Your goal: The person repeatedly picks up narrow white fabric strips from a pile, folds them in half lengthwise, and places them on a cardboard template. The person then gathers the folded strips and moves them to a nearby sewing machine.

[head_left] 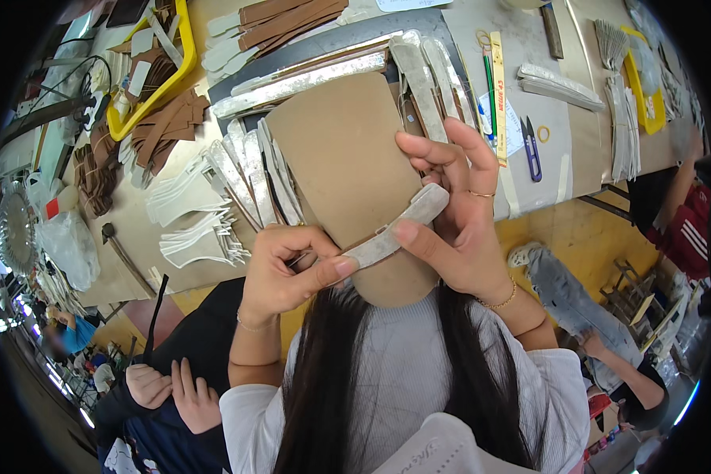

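Observation:
A curved strap piece [375, 246], whitish-grey with a brown edge, is stretched between my hands across the near part of a smooth tan rounded board [336, 134]. My left hand [284, 268] is closed in a pinch on the strap's left end, thumb on top. At the other end, my right hand [462, 229] grips the strap between thumb and curled fingers, its upper fingers raised. Similar whitish strips [249, 170] fan out left of the board, and more strips [419, 83] lie at its far right corner. Part of the board is hidden by the strap and my hands.
Brown strips [170, 130] lie beside a yellow tray [186, 47] on the left. White curved pieces [201, 241] are stacked nearer me. Purple-handled snips [533, 154], a yellow ruler [498, 95] and a strip bundle [561, 87] are on the right. Another person's hands [186, 395] show at lower left.

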The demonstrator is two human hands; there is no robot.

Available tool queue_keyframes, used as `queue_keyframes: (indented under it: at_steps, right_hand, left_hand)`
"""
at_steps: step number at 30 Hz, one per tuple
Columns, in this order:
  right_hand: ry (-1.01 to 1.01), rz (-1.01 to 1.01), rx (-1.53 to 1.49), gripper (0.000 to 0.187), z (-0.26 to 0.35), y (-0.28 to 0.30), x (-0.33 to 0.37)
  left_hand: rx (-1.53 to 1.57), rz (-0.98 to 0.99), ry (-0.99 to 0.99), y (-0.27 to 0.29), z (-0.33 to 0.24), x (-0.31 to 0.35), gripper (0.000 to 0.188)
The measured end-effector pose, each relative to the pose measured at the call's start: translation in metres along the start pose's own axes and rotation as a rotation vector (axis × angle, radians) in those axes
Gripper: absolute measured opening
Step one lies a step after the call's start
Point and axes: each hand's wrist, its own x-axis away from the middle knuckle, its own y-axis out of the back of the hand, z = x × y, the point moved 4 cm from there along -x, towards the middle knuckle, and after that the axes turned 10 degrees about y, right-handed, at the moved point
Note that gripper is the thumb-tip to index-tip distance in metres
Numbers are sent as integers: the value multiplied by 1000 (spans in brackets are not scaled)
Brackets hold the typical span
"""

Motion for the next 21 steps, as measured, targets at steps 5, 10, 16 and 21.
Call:
queue_keyframes:
  at_steps: [5, 10, 16, 21]
  right_hand:
    - [-51, 66, -28, 94, -2, 6, -1]
    - [50, 10, -103, 79, 1, 18, -1]
    - [29, -126, 150, 29, 12, 47, -1]
    - [-8, 57, 301, 23, 20, 31, -7]
  left_hand:
    - [3, -8, 8, 1, 2, -2, 13]
    - [-9, -51, 6, 0, 2, 0, 14]
    - [-24, -89, -17, 4, -1, 10, 16]
    - [-15, -109, -70, 4, -1, 14, 14]
